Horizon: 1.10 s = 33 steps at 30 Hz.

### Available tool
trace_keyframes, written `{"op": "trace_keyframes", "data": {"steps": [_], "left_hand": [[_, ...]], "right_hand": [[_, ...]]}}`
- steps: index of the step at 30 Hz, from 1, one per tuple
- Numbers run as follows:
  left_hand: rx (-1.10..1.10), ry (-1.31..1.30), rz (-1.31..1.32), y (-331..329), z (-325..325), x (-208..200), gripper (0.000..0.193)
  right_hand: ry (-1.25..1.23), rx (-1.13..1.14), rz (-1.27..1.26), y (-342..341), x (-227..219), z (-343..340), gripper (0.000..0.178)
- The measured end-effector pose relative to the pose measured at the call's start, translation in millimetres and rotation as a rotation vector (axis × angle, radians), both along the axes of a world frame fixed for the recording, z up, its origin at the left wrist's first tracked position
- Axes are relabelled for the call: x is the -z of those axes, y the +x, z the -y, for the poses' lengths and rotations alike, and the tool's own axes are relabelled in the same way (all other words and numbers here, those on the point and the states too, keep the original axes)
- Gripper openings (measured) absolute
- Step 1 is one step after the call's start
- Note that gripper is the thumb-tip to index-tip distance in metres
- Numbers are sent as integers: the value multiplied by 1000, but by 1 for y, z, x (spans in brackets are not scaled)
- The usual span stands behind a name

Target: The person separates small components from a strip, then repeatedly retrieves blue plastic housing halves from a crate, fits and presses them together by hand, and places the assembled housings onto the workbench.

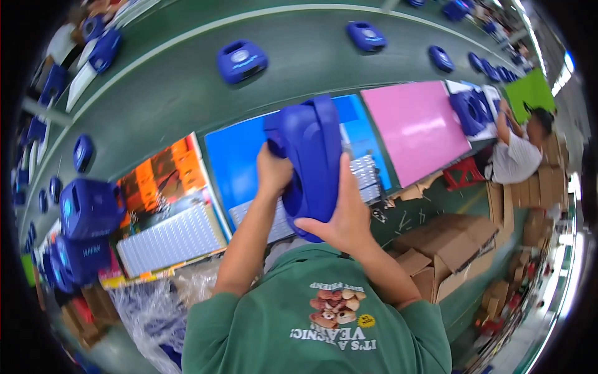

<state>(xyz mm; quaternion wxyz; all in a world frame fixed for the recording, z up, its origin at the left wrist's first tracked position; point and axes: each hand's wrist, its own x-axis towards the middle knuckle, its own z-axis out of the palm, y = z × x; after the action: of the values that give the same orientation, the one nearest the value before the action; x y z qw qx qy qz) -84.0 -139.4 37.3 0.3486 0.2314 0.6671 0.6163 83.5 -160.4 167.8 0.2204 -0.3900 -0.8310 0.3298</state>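
Note:
A blue moulded plastic housing (316,156) is held up on edge in front of my chest, over the work surface. At its left side my left hand (275,173) is closed, with the fingers partly hidden in the opening there. My right hand (346,215) grips the lower right side, thumb across the bottom end and fingers along the outer wall. Beneath the housing lies a bright blue board (233,159), with a pale perforated mat (366,174) partly showing beside it.
Several blue housings ride on the green conveyor (168,87), including one housing (242,61) ahead. Stacked housings (92,209) stand left, near an orange sheet (159,174) and a white studded mat (171,240). Right are a pink board (414,128), cardboard boxes (445,240) and a seated person (517,156).

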Motion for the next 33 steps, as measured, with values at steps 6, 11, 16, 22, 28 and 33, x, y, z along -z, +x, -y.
{"op": "trace_keyframes", "data": {"steps": [6, 11, 16, 22, 28, 33], "left_hand": [[201, -11, -325, 17, -11, -30, 74], [406, 246, 223, 62, -46, -74, 69], [527, 306, -11, 136, -84, -96, 83], [608, 371, -406, 233, -95, -126, 107], [552, 267, -196, 274, -88, -132, 119], [471, 185, -221, 287, -80, -140, 117]], "right_hand": [[-653, 180, -721, 52, 55, -71, 103], [-1016, 152, -1222, 107, 89, -116, 86], [-1261, 197, -1195, 186, 110, -159, 52], [-1512, 63, -1113, 245, 123, -204, 58], [-1746, -175, -1195, 254, 173, -214, 59], [-1784, -151, -1022, 256, 157, -215, 58]]}}
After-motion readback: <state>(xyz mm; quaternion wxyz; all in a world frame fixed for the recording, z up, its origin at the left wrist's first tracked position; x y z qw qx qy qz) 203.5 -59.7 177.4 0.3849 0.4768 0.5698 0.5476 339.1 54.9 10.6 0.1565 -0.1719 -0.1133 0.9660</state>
